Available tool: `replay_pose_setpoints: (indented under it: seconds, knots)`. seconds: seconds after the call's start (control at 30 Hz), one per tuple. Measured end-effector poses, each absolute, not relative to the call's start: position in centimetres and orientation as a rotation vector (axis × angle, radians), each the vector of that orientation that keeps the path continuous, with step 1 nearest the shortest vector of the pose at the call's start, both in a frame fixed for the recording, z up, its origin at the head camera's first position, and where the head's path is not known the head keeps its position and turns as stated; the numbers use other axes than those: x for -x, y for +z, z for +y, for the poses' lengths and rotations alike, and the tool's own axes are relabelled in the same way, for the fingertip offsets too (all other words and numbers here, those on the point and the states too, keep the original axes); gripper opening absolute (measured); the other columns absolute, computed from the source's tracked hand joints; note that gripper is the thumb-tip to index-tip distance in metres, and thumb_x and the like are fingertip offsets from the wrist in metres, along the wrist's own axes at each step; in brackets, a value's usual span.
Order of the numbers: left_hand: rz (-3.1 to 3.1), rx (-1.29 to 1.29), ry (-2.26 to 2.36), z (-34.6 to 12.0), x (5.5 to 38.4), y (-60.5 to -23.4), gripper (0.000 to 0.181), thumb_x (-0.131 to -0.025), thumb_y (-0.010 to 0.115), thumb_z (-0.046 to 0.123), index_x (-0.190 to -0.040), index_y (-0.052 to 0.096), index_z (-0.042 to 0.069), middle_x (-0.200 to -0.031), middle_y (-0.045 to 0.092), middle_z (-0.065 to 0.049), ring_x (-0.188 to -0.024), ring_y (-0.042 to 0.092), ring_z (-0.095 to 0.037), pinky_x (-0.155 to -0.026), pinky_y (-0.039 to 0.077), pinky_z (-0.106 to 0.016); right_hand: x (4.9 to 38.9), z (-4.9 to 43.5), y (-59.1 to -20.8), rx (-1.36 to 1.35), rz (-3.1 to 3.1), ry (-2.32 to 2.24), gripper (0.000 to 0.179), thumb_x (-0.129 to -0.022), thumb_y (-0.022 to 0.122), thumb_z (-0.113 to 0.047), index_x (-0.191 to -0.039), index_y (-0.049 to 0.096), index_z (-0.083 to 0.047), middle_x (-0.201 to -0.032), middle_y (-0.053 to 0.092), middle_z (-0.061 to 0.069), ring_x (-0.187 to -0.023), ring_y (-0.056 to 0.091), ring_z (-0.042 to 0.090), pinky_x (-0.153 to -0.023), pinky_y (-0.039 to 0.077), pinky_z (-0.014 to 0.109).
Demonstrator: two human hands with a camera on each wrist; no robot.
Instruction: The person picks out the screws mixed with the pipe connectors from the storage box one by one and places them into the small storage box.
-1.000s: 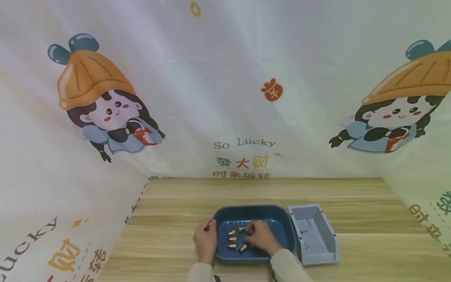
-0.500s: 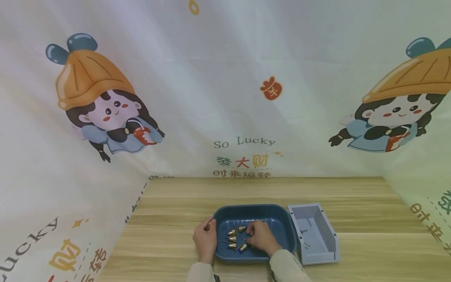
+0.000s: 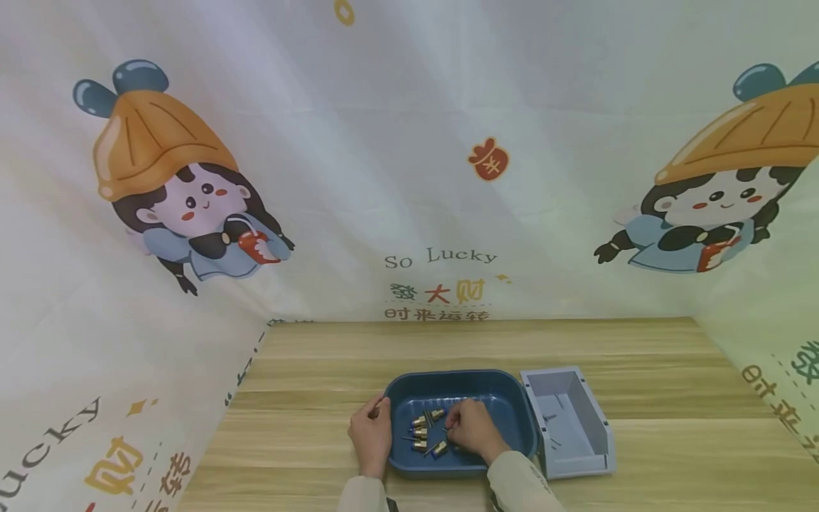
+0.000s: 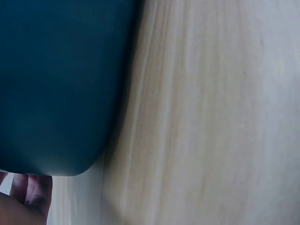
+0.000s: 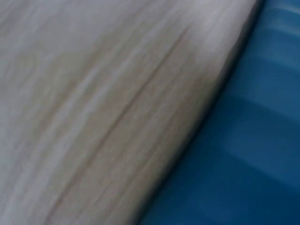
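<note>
Wood-grain table (image 3: 301, 398) beneath, left hand (image 3: 371, 436) grips a blue tray (image 3: 512, 427); right hand (image 3: 473, 427) pinches a tiny piece (image 3: 445, 429) near brass fittings (image 3: 420, 433).

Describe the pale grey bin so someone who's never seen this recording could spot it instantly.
On the wooden tabletop in the head view, find the dark blue tray. Immediately right of it is the pale grey bin. It has squarer corners than the rounded tray and holds a few thin pieces, not the tray's brass-coloured fittings.
</note>
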State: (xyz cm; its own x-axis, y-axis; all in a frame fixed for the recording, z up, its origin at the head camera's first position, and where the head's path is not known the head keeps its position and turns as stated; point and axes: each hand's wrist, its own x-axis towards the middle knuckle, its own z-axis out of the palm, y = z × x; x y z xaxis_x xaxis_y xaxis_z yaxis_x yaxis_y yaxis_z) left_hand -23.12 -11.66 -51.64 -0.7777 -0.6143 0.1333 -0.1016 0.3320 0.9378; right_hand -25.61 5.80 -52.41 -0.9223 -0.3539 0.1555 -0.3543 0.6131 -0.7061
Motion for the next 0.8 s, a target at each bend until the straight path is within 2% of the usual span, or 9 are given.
replay_pose_setpoints:
  seconds: [0.5, 0.8]
  knots:
    - [-2.128, -0.613, -1.447, -11.72, 23.12, -51.86, 0.018, -0.086, 0.066, 0.008, -0.100, 0.074, 0.001, -0.083, 0.072, -0.017, -0.070, 0.065, -0.021, -0.063, 0.049, -0.032, 25.50, 5.69, -52.54, -0.649, -2.778, 1.244, 0.014, -0.063, 0.062, 0.010, -0.065, 0.067, -0.002, -0.060, 0.062, 0.002, -0.053, 0.047, 0.004, -0.047, 0.040, 0.019]
    - [-2.144, -0.649, -1.458, -11.79, 23.40, -51.93, 0.019, -0.085, 0.065, 0.010, -0.102, 0.073, 0.002, -0.087, 0.072, -0.018, -0.072, 0.066, -0.023, -0.064, 0.050, -0.033, 25.79, 5.67, -52.23, -0.619, -2.740, 1.278, 0.009, -0.066, 0.067, 0.006, -0.068, 0.070, -0.002, -0.062, 0.065, 0.003, -0.054, 0.051, 0.003, -0.051, 0.043, 0.018]
